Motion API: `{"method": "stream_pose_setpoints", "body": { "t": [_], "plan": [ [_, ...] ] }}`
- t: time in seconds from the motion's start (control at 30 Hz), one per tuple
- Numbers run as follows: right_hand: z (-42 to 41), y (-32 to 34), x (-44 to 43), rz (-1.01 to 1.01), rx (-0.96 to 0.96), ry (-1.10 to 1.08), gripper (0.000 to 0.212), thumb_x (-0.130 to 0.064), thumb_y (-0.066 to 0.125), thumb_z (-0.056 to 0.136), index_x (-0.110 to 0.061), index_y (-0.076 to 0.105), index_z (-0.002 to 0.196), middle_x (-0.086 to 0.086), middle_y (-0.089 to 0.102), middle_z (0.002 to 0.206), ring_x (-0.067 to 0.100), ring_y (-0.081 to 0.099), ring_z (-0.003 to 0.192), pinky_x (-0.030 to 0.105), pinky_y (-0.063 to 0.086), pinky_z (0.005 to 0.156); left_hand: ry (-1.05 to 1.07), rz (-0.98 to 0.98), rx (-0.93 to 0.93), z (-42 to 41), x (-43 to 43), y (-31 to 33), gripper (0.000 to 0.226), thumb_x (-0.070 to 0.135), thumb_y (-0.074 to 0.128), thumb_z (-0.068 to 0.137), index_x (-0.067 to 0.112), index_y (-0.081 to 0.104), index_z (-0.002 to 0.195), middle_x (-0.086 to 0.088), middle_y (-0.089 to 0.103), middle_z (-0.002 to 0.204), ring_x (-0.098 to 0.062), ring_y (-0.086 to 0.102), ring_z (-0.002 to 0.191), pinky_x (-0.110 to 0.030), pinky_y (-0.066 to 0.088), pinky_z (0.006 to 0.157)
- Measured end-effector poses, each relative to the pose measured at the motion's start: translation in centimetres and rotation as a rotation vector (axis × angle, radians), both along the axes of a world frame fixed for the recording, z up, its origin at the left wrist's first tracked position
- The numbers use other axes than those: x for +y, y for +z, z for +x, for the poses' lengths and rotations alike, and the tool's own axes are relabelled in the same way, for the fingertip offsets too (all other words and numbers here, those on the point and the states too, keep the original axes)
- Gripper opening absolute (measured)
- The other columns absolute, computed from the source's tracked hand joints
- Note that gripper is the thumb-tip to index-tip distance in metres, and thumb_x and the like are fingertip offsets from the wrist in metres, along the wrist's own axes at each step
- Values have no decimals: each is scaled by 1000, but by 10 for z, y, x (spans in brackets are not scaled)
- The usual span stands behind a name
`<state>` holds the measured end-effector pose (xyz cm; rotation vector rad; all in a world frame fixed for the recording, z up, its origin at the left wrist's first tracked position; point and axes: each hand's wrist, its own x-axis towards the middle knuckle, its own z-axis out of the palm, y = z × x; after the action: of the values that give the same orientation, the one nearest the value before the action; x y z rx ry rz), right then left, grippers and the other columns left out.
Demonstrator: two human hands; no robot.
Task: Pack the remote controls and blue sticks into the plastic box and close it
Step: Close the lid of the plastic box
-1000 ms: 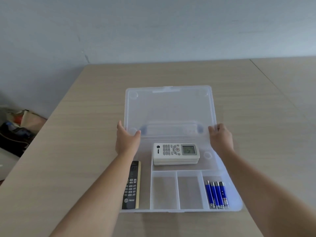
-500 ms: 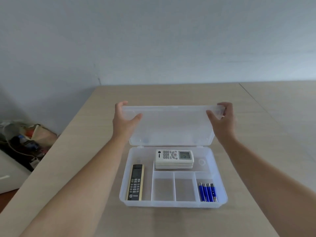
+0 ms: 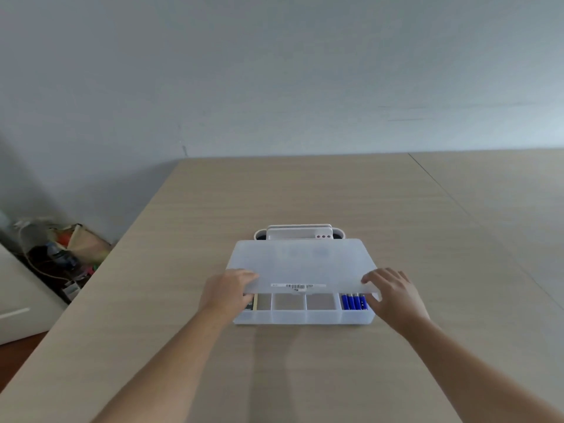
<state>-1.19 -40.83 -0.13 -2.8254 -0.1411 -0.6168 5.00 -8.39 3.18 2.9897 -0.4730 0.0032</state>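
A translucent plastic box (image 3: 305, 317) sits mid-table. Its lid (image 3: 300, 264) is tilted low over it, with a narrow gap left at the near edge. My left hand (image 3: 227, 293) grips the lid's near left corner. My right hand (image 3: 393, 296) grips the near right corner. Through the gap I see several blue sticks (image 3: 354, 301) in the right compartment and the end of a dark remote with a gold edge (image 3: 252, 303) at the left. The white remote is hidden under the lid.
A white holder with a flat white device (image 3: 299, 232) stands just behind the box. Bags and cables (image 3: 61, 254) lie on the floor left of the table, beside a white cabinet (image 3: 18, 306). A seam crosses the tabletop (image 3: 457, 203) at the right.
Both hands have swung the lid from upright down toward me, until it lies nearly flat over the box. The white remote went out of sight beneath it.
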Motion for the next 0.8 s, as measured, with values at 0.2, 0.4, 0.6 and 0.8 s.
{"method": "stream_pose_setpoints", "body": {
  "t": [0.2,0.4,0.6,0.8],
  "plan": [
    [-18,-21,9,-125,180,23,33,-1,80,58,-20,70,84,-6,71,81,20,67,65,27,50,61,-14,59,138,-19,-5,-23,57,24,51,90,30,40,145,12,38,153,-12,38,140,-28,40,108],
    [-30,-16,29,-66,248,5,33,-15,66,77,-18,65,109,-1,68,108,25,65,99,34,50,84,-10,98,137,-35,-15,-27,75,47,53,87,24,23,152,1,23,159,-19,27,145,-37,32,113],
    [-41,-20,76,-146,567,18,79,-37,48,89,-18,4,152,7,0,161,24,3,149,37,10,120,-69,100,263,-60,-34,-45,91,55,48,89,26,-8,155,-5,-18,163,-22,-12,152,-43,-1,123],
    [-52,-32,81,-276,572,-21,86,-30,45,90,-15,-16,148,9,-16,160,26,-12,148,42,3,121,-85,159,281,-69,-30,-54,99,55,51,88,26,-19,152,-5,-27,160,-22,-19,150,-46,-3,122]
  ]
}}
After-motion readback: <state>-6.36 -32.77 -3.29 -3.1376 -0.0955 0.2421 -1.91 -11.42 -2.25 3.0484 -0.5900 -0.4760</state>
